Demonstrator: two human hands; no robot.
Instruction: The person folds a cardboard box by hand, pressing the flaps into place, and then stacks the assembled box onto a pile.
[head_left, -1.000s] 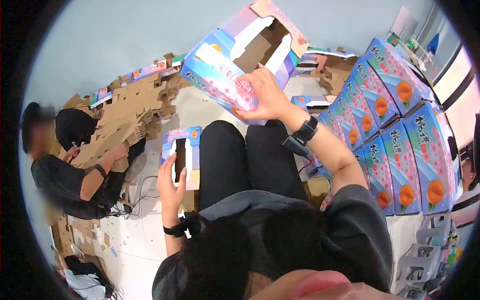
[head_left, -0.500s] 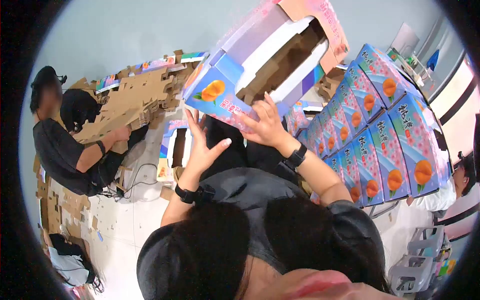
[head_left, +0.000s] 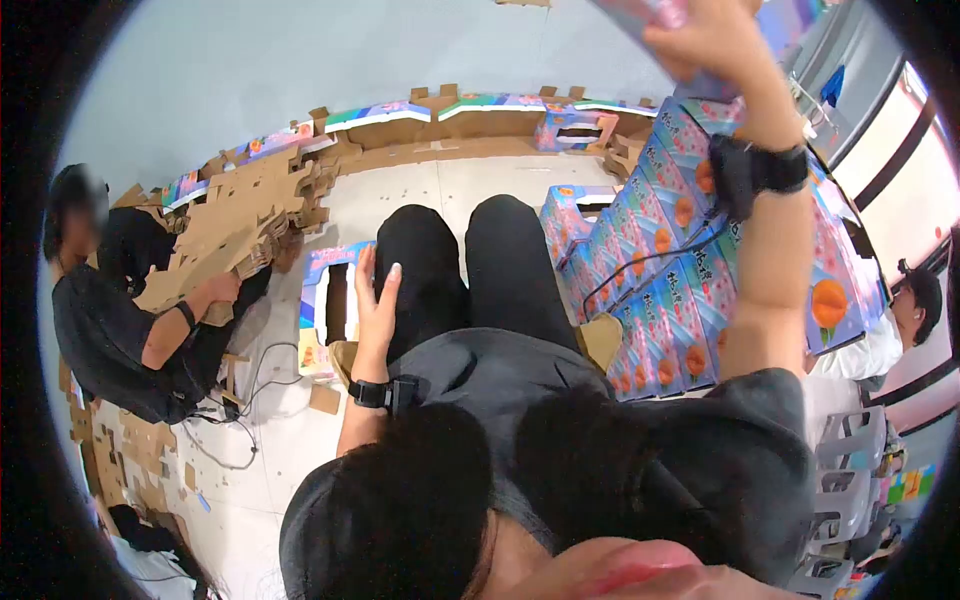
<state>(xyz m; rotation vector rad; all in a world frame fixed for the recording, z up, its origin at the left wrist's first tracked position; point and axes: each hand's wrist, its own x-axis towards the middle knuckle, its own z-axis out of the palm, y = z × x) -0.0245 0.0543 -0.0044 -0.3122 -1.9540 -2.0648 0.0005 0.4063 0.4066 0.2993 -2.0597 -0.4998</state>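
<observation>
My right hand is raised at the top right, its fingers curled round the edge of a printed cardboard fruit box. Most of that box lies beyond the top of the view. It is above a stack of matching blue and pink boxes with orange fruit pictures. My left hand is held beside my left knee, fingers stretched out, with nothing in it. Close behind the left hand stands another printed box with an open top slot.
To the left, a seated person in black handles a pile of flattened brown cardboard. Cardboard pieces with printed edges line the wall. A cable lies on the floor. Grey stools and another person are at the right.
My right hand has swung up and right with the box, from in front of me to above the stack. My left hand has come away from the box and dropped slightly.
</observation>
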